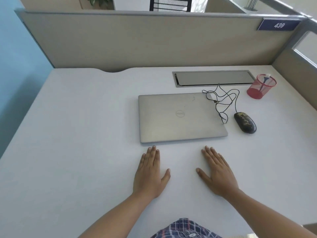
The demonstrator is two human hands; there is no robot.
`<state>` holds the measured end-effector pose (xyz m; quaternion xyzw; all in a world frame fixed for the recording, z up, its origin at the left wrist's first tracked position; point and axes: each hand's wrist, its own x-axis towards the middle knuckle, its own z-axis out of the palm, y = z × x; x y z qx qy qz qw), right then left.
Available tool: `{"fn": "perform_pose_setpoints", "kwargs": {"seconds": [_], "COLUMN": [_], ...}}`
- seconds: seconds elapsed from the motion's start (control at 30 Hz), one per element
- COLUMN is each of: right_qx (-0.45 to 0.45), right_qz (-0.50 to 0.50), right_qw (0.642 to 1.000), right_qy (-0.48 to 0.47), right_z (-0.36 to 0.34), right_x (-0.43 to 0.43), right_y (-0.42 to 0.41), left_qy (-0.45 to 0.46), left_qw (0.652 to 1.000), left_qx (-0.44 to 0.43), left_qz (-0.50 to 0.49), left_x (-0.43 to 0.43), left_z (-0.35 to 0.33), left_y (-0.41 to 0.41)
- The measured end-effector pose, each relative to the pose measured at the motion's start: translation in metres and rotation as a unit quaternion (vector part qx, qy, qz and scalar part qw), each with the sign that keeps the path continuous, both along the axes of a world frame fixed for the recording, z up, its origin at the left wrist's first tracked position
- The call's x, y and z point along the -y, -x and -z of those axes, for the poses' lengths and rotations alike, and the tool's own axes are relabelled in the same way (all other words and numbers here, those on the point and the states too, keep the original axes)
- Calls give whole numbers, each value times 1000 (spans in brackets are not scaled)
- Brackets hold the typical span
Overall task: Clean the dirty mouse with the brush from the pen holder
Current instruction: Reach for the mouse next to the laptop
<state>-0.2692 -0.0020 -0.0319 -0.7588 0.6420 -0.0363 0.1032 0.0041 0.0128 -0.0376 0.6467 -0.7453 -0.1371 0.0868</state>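
A black mouse (245,122) smeared with yellowish dirt lies on the white desk, right of a shut silver laptop (180,117). Its tangled black cord (221,100) runs up toward the cable hatch. A red mesh pen holder (261,86) stands at the back right, and a blue-handled brush (265,81) with a white tip leans inside it. My left hand (151,172) and my right hand (217,170) rest flat on the desk in front of the laptop, palms down, holding nothing. Both are well short of the mouse and the holder.
A grey cable hatch (213,78) is set into the desk behind the laptop. Beige partition walls (137,40) close off the back and right side. A blue sign (278,24) reading 439 hangs on the partition. The white desk (77,134) stretches wide to the left.
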Motion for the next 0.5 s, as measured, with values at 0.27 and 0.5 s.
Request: {"fn": "perform_pose_setpoints", "kwargs": {"seconds": [0.27, 0.5], "right_qx": [8, 203], "right_qz": [15, 106], "right_qw": [1000, 973], "right_qy": [13, 20], "right_z": [0, -2], "right_x": [-3, -1], "right_y": [-1, 5], "left_qy": [16, 26], "left_qw": [1000, 999], "left_qx": [-20, -31], "left_qz": [2, -2], "left_x": [0, 0], "left_z": [-1, -3], "left_y": [1, 3]}}
